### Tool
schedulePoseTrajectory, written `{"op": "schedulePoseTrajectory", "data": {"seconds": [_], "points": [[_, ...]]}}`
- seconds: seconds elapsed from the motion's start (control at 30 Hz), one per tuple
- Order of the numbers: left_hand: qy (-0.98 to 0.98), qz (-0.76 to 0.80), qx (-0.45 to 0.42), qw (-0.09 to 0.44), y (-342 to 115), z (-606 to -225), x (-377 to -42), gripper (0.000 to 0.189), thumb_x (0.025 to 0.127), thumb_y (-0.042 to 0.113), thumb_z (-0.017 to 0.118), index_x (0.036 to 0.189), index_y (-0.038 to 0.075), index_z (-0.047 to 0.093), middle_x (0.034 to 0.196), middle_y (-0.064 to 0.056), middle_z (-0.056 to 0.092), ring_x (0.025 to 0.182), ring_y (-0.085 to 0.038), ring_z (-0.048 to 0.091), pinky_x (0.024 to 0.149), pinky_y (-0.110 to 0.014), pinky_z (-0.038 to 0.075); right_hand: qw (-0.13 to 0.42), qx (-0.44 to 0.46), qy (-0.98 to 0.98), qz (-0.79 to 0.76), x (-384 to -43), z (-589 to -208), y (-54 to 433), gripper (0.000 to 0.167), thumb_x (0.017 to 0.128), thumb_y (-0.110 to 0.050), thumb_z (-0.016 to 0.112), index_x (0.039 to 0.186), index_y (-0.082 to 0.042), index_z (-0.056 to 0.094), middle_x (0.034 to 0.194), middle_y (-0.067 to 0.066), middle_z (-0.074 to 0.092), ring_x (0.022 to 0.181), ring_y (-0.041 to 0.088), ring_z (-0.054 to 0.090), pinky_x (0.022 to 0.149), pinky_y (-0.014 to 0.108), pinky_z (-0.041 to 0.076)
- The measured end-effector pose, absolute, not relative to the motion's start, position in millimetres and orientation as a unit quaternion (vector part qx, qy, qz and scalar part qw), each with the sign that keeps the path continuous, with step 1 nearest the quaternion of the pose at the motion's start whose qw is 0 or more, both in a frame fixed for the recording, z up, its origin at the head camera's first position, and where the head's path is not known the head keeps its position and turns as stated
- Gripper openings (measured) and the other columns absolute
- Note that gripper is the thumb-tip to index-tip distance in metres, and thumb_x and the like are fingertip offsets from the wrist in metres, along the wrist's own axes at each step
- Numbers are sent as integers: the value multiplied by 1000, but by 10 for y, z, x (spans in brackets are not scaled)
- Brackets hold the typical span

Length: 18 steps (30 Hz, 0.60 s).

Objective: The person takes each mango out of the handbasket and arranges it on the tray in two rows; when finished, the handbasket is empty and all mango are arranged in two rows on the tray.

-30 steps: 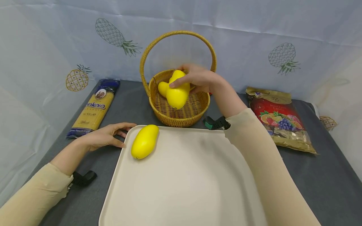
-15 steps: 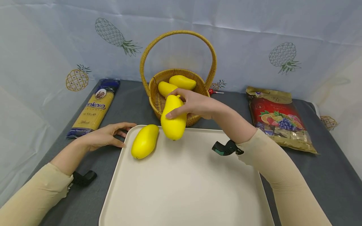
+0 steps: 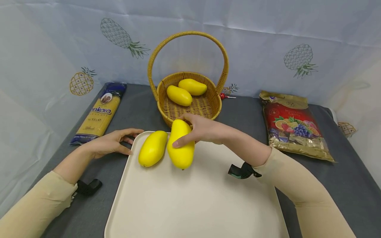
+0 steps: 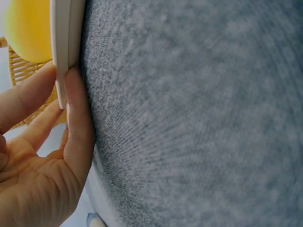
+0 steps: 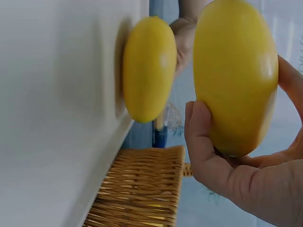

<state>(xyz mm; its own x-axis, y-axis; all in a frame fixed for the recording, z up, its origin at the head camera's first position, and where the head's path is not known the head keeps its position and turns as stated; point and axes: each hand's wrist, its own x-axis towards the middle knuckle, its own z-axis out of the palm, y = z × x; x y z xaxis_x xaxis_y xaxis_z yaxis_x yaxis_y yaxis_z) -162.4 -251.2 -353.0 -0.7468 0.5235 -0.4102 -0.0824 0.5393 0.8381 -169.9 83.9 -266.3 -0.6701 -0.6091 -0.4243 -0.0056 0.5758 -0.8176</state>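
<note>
A yellow mango is gripped in my right hand over the far left part of a cream tray. The right wrist view shows the thumb on one side of this mango and fingers round the other, with a gap between it and the tray. A second mango lies on the tray near its far left corner. My left hand pinches the tray's rim at that corner, thumb on the upper side and a finger beneath.
Behind the tray stands a wicker basket with a tall handle, holding two mangoes. A pasta packet lies to the left, a red and gold candy bag to the right. A small red lollipop lies beside the basket.
My right hand has brought a mango out of the basket and toward me, over the tray beside the other mango. The left hand has stayed at the tray's corner.
</note>
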Motion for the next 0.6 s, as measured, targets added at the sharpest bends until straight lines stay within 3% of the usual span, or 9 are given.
{"op": "schedulePoseTrajectory", "data": {"seconds": [0.6], "points": [[813, 461, 134, 328, -2513, -3545, -1630, 84, 86, 14, 74, 156, 11, 27, 150, -21, 35, 125, -33, 45, 90, -27, 52, 367, -102, 833, -402, -1595, -3144, 906, 78, 77, -36, 83, 139, -11, 41, 122, 8, 57, 105, 22, 58, 85, 31, 53]]}}
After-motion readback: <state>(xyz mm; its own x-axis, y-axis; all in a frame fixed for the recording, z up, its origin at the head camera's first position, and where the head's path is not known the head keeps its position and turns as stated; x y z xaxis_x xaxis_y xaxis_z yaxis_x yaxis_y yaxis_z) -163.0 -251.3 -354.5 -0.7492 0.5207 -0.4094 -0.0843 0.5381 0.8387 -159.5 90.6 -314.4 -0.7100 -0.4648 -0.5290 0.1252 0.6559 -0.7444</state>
